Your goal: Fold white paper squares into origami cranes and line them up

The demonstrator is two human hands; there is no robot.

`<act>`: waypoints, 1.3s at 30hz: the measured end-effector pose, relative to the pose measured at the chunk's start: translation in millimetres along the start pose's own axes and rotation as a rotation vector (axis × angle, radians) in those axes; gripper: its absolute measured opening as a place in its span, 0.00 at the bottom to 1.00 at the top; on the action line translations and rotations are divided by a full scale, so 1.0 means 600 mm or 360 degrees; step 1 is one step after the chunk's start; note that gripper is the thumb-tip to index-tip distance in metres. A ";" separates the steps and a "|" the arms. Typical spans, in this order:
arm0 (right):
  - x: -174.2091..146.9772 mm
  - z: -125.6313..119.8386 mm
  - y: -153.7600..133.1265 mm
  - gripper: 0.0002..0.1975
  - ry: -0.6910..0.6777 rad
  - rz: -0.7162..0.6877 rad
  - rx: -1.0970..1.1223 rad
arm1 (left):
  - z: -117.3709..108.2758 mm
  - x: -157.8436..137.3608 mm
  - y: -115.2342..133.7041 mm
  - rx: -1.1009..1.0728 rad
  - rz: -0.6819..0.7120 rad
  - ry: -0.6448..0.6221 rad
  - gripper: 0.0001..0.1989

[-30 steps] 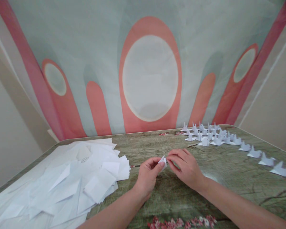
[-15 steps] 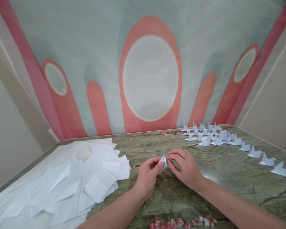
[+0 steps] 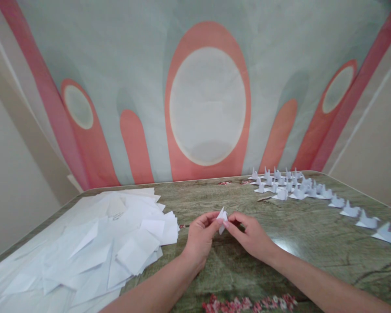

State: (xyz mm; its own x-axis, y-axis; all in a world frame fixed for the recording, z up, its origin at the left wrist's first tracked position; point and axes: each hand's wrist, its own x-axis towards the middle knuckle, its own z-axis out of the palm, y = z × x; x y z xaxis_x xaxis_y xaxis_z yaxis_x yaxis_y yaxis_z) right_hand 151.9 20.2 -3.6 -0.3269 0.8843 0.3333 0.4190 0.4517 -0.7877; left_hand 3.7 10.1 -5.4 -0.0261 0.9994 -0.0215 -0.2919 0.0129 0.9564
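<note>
Gripping a small folded paper piece (image 3: 221, 214) in the left hand (image 3: 198, 238), between loose paper sheets (image 3: 138, 251) and origami birds (image 3: 298, 192). Just lowered the right hand (image 3: 253, 238), closing its fingertips on the right edge, so now holding two-handed.

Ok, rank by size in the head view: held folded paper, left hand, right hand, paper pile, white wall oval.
1. Paper pile
2. White wall oval
3. Left hand and right hand, too alike to rank
4. Held folded paper
</note>
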 end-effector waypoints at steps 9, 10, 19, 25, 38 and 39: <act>0.012 -0.016 0.019 0.12 -0.0142 0.0121 0.0226 | -0.006 0.004 -0.007 0.0035 -0.0038 -0.0100 0.21; 0.015 -0.017 0.023 0.12 -0.0159 0.0135 0.0241 | -0.008 0.005 -0.007 0.0098 0.0039 -0.0133 0.20; 0.026 -0.023 0.045 0.12 -0.0231 0.0170 0.0294 | -0.019 0.002 0.007 0.1192 0.0780 -0.0373 0.20; 0.025 -0.026 0.042 0.11 -0.0302 0.0113 0.0306 | -0.025 0.008 -0.005 0.1316 0.0861 -0.0377 0.13; 0.019 -0.016 0.053 0.09 -0.0280 -0.0024 -0.0520 | -0.020 -0.014 0.010 0.2525 0.1311 -0.0765 0.05; 0.018 -0.015 0.051 0.09 -0.0268 -0.0027 -0.0571 | -0.021 -0.015 0.009 0.2552 0.1303 -0.0781 0.04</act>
State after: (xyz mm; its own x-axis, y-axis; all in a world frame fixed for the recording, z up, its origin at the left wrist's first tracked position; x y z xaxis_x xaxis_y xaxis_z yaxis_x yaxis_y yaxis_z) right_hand 169.1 44.5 -19.5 -0.4581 0.8582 0.2316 0.6720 0.5049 -0.5417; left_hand -9.5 0.8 -3.5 0.6511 0.6867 0.3232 0.7212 -0.6925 0.0183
